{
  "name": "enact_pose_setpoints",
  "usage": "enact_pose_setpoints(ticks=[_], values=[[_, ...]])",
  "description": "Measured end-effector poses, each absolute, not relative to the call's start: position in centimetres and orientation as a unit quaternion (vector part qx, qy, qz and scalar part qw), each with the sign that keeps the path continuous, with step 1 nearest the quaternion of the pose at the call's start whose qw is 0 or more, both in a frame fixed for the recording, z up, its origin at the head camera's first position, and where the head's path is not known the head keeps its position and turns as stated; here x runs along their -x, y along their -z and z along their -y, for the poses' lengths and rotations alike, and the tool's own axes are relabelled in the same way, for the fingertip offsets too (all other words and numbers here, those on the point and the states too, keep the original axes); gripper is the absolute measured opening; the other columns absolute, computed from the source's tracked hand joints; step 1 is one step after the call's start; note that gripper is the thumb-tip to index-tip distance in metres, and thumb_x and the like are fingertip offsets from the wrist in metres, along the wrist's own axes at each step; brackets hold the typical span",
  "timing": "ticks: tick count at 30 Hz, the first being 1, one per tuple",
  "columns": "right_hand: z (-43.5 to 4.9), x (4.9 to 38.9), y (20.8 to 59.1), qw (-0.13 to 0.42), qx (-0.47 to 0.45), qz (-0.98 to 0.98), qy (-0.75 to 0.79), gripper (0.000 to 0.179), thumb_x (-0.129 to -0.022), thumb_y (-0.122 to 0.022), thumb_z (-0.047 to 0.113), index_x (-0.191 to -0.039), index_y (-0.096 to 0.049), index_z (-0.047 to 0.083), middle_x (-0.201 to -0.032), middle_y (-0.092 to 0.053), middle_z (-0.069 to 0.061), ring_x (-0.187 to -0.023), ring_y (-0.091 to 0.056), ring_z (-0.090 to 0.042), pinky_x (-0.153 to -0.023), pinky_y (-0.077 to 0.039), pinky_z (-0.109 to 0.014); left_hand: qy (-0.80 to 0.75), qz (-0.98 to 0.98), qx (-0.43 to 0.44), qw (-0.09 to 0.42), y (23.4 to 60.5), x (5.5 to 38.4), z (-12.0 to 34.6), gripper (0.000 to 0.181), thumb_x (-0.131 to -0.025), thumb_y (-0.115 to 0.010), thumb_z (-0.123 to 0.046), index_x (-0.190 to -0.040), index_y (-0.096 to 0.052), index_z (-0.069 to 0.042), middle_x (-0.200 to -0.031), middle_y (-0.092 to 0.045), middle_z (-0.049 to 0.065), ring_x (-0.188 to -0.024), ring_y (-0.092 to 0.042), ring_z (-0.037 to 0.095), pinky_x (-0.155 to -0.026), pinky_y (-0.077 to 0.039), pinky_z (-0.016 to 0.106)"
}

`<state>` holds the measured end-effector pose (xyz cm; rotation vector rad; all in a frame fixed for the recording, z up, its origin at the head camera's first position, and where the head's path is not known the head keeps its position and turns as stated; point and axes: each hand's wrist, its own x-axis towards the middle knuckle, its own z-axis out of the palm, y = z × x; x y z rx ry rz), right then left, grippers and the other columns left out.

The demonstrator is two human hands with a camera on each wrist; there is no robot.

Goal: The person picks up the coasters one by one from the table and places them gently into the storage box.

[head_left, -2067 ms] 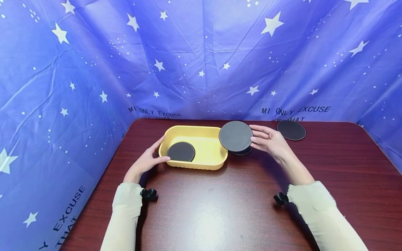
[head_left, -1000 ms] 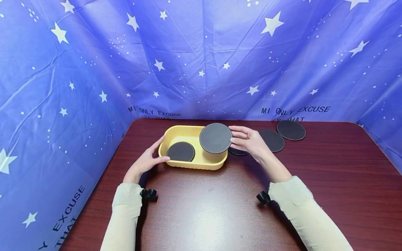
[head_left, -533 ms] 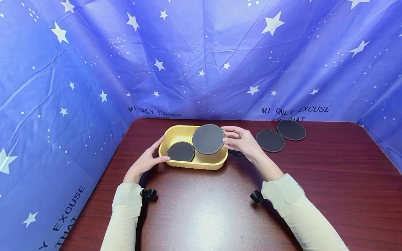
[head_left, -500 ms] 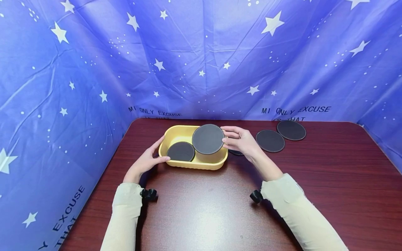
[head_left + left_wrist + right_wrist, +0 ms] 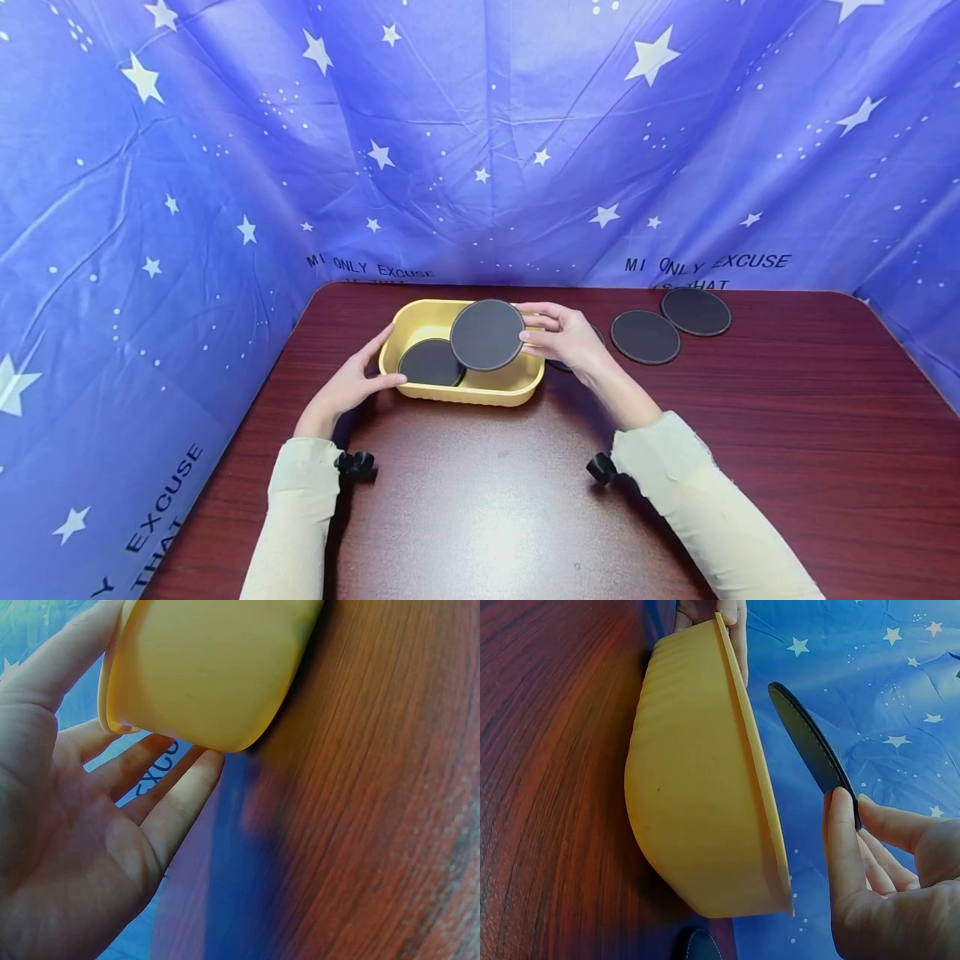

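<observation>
My left hand grips the left end of a yellow plastic bin, thumb at the near rim and fingers along the outer end wall. In the left wrist view those fingers are spread against the wall. A round black coaster with a stitched edge is pinched at its right edge by my right hand. It is tilted above the bin, clear of the rim in the right wrist view. Inside the bin's left half lies another black coaster, partly overlapped by the held one.
Two more black coasters, a nearer one and a farther one, lie to the right on the dark red wooden table. One more coaster is mostly hidden behind my right hand. A blue star-patterned curtain surrounds the back and sides.
My right hand has carried the coaster leftward from beside the bin's right end to over its middle, lowering it slightly. The left hand and bin have stayed put.
</observation>
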<state>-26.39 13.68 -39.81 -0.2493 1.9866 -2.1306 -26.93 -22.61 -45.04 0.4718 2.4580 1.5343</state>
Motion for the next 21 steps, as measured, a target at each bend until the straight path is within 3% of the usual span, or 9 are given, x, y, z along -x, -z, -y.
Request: enact_pose_setpoints(ticks=[5, 11, 21], values=[[-13.3, 26.6, 40.0, 0.112, 0.079, -0.677, 0.723, 0.054, -0.091, -0.062, -0.008, -0.143, -0.047, -0.006, -0.12, -0.07, -0.011, -0.086, -0.07, -0.003, -0.079, -0.06, -0.025, -0.519, -0.833, -0.161, 0.102, 45.0, 26.9, 22.6, 0.089, -0.091, -0.073, -0.014, -0.161, -0.018, -0.017, -0.168, -0.016, 0.009, -0.152, -0.02, 0.032, -0.121, -0.024, 0.055], [-12.8, 26.7, 40.2, 0.11, 0.072, -0.69, 0.712, 0.052, -0.091, -0.062, -0.008, -0.141, -0.049, -0.005, -0.136, -0.057, -0.03, -0.084, -0.07, -0.003, -0.078, -0.06, -0.025, -0.524, -0.83, -0.163, 0.104, 45.0, 26.9, 22.6, 0.089, -0.091, -0.072, -0.013, -0.161, -0.017, -0.016, -0.168, -0.015, 0.009, -0.153, -0.018, 0.032, -0.122, -0.022, 0.055], [-11.7, 26.8, 40.3, 0.11, 0.082, -0.705, 0.696, 0.05, -0.09, -0.064, -0.007, -0.139, -0.052, -0.006, -0.134, -0.058, -0.032, -0.083, -0.069, -0.004, -0.08, -0.061, -0.03, -0.521, -0.833, -0.156, 0.107, 45.0, 26.8, 22.6, 0.089, -0.091, -0.072, -0.015, -0.161, -0.017, -0.018, -0.168, -0.016, 0.008, -0.153, -0.017, 0.032, -0.122, -0.022, 0.056]])
